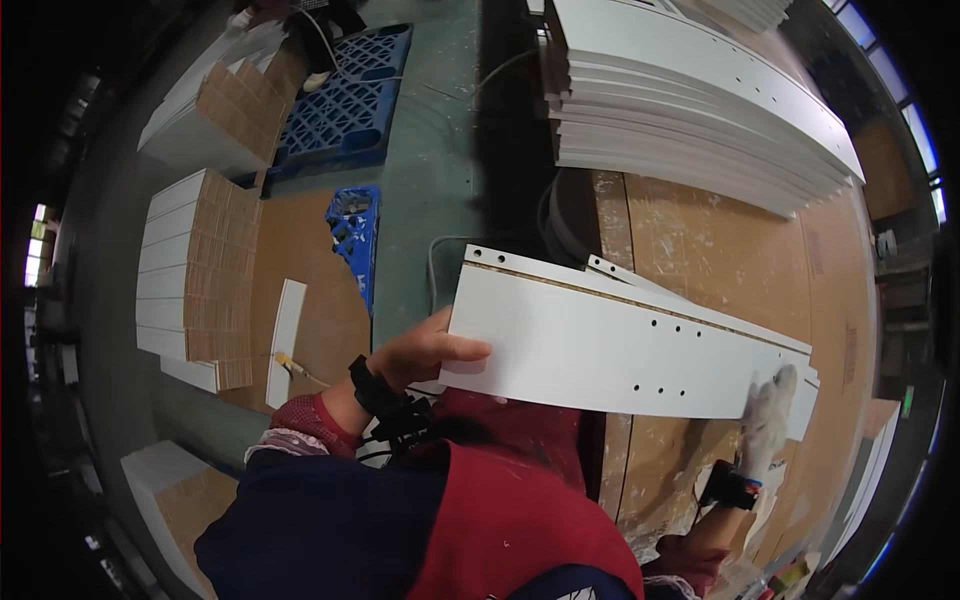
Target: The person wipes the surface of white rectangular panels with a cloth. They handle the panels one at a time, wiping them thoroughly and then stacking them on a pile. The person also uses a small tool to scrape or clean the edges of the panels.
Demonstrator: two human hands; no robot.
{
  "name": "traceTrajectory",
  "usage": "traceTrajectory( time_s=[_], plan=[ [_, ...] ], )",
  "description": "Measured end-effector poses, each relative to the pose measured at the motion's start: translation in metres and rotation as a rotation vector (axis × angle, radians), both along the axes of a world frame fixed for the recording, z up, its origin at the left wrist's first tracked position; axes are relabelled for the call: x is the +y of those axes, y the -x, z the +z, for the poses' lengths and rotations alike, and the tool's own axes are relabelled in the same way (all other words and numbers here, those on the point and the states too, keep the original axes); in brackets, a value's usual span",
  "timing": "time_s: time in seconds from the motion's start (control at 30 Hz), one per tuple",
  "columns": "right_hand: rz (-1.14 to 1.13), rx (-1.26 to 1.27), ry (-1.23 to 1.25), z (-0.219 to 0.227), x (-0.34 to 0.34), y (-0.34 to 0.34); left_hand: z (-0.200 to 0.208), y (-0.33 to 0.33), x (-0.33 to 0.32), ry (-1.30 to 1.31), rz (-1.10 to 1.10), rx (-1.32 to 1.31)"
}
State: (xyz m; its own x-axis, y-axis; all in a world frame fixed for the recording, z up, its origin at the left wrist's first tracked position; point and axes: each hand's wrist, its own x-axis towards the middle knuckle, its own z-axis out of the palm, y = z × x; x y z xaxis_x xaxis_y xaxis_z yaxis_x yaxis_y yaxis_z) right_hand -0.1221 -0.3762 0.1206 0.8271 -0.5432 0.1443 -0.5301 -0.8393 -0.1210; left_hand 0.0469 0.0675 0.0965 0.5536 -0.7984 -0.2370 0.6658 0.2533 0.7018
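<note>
A long white board (560,330) with small dark holes and a groove along its far edge slants across the middle. My bare left hand (440,350) grips its left end, thumb on the upper face and fingers hidden beneath. On the board's right part lies my gloved right hand (768,412), its fingers stretched out over the white face near the holes there. Another white board (625,273) shows partly from under the first one. Both wrists wear black straps.
A tall stack of white boards (690,110) stands on the brown worktable (700,230) at the far right. Stacked panels (195,280) stand left, beside a loose white strip (288,335) carrying a yellowish tool (287,362). Blue pallets (345,110) and a person's foot (316,81) are farther back.
</note>
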Motion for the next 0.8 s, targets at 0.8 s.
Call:
traceTrajectory(
  time_s=[0.8],
  plan=[
    [0.544,0.251,-1.022,0.003,0.192,0.004,0.08,-0.067,-0.022,0.394,0.142,-0.02]
  ],
)
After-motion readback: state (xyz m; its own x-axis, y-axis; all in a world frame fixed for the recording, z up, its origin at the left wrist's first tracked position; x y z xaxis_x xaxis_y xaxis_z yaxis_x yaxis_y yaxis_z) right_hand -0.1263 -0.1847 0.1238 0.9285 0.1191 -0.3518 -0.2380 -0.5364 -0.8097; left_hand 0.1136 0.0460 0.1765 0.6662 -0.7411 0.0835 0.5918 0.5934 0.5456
